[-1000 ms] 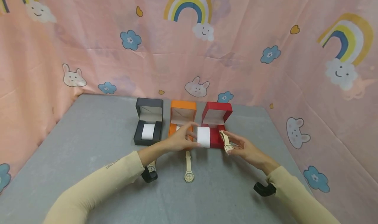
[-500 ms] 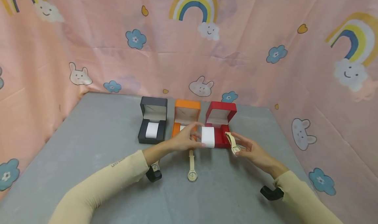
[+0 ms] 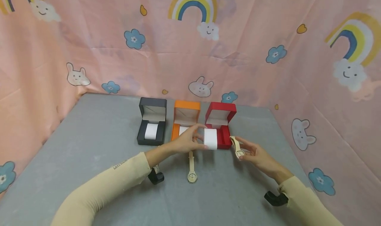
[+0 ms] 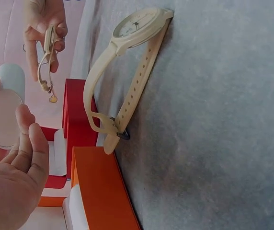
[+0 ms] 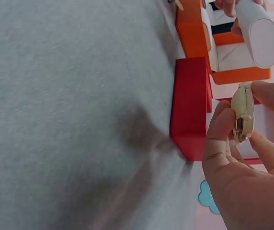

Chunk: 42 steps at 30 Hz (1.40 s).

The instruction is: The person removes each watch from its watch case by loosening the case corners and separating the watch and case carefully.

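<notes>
My left hand (image 3: 186, 141) pinches a white watch cushion (image 3: 210, 139) by its ends, above the front of the open red watch box (image 3: 225, 136). To the right of that box, my right hand (image 3: 258, 156) holds a cream wristwatch (image 3: 237, 148) between thumb and fingers. The watch's strap is buckled into a loop, as the left wrist view shows. The cushion and the watch are apart. A second cream wristwatch (image 3: 191, 169) lies on the table below my left hand. Another watch (image 3: 156, 168) is mostly hidden behind my left wrist.
An orange watch box (image 3: 187, 106) and a dark grey watch box (image 3: 152, 102) stand open left of the red one, each with a white cushion inside. My left hand partly covers the orange box. A pink printed curtain (image 3: 166, 67) hangs behind the grey table (image 3: 98, 126).
My right hand has drawn the watch slightly right, away from the red box. The left hand keeps hold of the cushion with little movement. The head view has shifted slightly.
</notes>
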Available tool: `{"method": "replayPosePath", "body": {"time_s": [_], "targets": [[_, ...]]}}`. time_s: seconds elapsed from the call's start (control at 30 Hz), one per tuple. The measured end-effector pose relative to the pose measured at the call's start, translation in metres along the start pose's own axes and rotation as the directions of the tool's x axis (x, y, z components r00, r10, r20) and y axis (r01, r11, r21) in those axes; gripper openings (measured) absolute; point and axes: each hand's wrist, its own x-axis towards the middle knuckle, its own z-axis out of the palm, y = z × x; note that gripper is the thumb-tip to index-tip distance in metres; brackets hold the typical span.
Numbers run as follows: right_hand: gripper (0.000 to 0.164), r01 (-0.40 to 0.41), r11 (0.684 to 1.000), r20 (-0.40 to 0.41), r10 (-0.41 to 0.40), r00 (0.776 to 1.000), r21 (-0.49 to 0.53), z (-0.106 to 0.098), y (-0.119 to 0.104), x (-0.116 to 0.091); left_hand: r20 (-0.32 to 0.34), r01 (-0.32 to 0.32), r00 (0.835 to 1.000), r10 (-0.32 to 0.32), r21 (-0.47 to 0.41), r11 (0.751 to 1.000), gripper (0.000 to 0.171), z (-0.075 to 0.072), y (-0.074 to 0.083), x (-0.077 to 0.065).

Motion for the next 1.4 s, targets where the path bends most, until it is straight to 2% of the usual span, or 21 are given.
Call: {"method": "replayPosePath", "body": {"time_s": [0.63, 0.9, 1.17, 1.4], "targets": [[0.078, -0.069, 0.996, -0.032, 0.067, 0.997, -0.056, 0.000, 0.018, -0.017, 0.027, 0.011, 1.000, -0.011, 0.006, 1.000, 0.068, 0.012, -0.005, 0.006], [0.078, -0.029, 0.995, -0.051, 0.024, 0.998, -0.094, 0.003, 0.023, -0.022, 0.045, 0.008, 0.999, -0.007, -0.012, 1.000, 0.068, 0.018, -0.004, 0.007], [0.078, -0.032, 0.994, -0.053, 0.027, 0.998, -0.106, 0.003, 0.026, -0.030, 0.039, 0.015, 0.999, -0.015, 0.015, 1.000, 0.069, 0.023, -0.005, 0.007], [0.078, -0.028, 0.990, -0.057, 0.021, 0.998, -0.139, 0.004, 0.030, -0.032, 0.048, 0.001, 0.999, 0.000, -0.017, 1.000, 0.067, 0.027, -0.006, 0.006]]}}
